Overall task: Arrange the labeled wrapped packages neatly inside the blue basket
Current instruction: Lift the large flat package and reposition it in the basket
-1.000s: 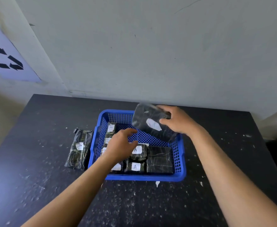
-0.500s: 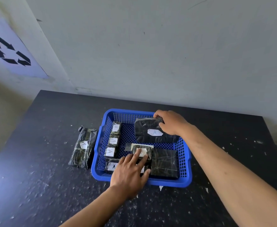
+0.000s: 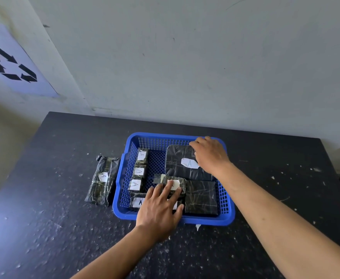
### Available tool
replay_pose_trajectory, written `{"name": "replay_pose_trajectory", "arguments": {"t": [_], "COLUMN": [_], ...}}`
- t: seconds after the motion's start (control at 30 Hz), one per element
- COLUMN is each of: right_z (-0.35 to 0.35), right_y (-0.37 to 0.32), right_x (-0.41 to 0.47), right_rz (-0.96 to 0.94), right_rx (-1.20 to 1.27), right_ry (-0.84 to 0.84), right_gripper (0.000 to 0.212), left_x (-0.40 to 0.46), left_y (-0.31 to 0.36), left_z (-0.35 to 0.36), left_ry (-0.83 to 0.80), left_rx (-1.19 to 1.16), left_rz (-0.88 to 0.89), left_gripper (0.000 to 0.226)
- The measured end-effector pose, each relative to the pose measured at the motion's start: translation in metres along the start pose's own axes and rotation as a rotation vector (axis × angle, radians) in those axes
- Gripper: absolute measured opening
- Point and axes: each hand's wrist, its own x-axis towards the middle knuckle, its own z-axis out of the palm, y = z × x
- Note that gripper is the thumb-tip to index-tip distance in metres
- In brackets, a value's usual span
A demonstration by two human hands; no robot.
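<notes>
Big package now down flat in basket, left hand dropped onto small ones. Left hand (image 3: 161, 208) lower centre, grip released, fingers flat on small packages (image 3: 176, 185). Blue basket (image 3: 124, 213) centre on dark surface (image 3: 44, 228). Right hand (image 3: 210, 155) grasping large package (image 3: 182, 163) at basket's far right. Loose package (image 3: 102, 179) left, outside basket.

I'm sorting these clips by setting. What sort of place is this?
Probably a sorting or recycling workroom: a recycling-symbol sign on the bare wall, a scuffed black table, and a blue basket of labeled packages.
</notes>
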Motion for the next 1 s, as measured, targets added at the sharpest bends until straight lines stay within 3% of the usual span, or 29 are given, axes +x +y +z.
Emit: {"name": "replay_pose_trajectory", "arguments": {"t": [0.07,0.17,0.3,0.47,0.7,0.9,1.0], "right_z": [0.009,0.022,0.023,0.036,0.03,0.012,0.012], "right_y": [-0.009,-0.017,-0.027,-0.065,-0.078,-0.078,-0.074], "right_x": [-0.006,-0.022,-0.055,-0.1,-0.107,-0.124,-0.138], "right_rz": [-0.031,-0.015,0.226,0.454,0.561,0.447,0.359], "right_rx": [-0.089,0.0,0.247,0.472,0.446,0.316,0.241], "right_ry": [0.074,-0.007,0.021,-0.299,-0.107,0.125,0.111], "right_gripper": [0.042,0.041,0.028,0.038,0.035,0.032,0.036], "left_x": [0.0,0.0,-0.001,0.0,0.002,0.002,0.002], "left_y": [0.0,0.001,0.001,0.001,0.0,-0.001,-0.001], "left_z": [0.0,-0.001,0.0,-0.002,-0.005,-0.004,-0.004], "left_ry": [0.004,0.01,0.016,0.026,0.026,0.044,0.052], "left_rx": [-0.001,0.003,0.007,0.062,0.1,0.123,0.122], "left_rz": [-0.002,-0.005,-0.012,0.012,0.03,0.034,0.044], "left_gripper": [0.069,0.069,0.068,0.063,0.057,0.058,0.058]}}
